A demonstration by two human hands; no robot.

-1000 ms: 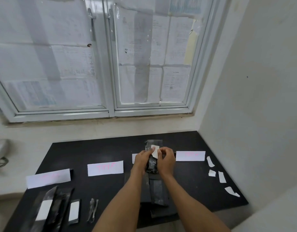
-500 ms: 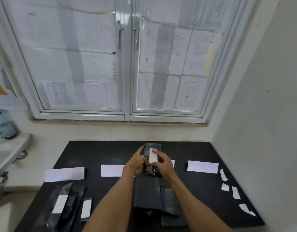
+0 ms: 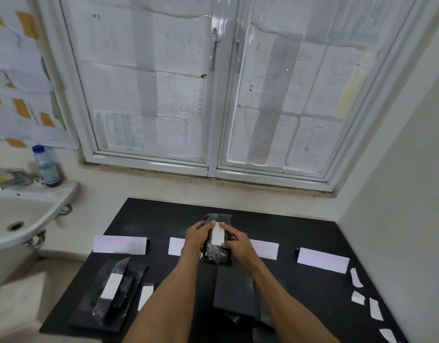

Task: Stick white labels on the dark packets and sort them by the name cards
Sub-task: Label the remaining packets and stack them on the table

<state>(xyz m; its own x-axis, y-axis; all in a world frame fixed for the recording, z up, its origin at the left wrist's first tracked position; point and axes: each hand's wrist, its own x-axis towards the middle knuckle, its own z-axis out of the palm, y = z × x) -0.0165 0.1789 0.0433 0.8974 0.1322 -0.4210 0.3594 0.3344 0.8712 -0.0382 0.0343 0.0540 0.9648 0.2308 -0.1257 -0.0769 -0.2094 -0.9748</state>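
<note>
A: From the head view, where is the dark packet (image 3: 217,240)?

B: Held above the black table (image 3: 300,233), in the middle, between the name cards. The left hand (image 3: 197,237) grips its left edge; the right hand (image 3: 235,243) pinches the right side, thumb pressing the white label (image 3: 217,234) onto its face.

A: And the other things?

B: At the near left lie labelled packets (image 3: 114,290) below the leftmost name card (image 3: 119,245). The far-right card (image 3: 323,259) stands beside loose white label strips (image 3: 357,297) along the right edge. A flat dark stack (image 3: 234,290) rests between the forearms.
</note>
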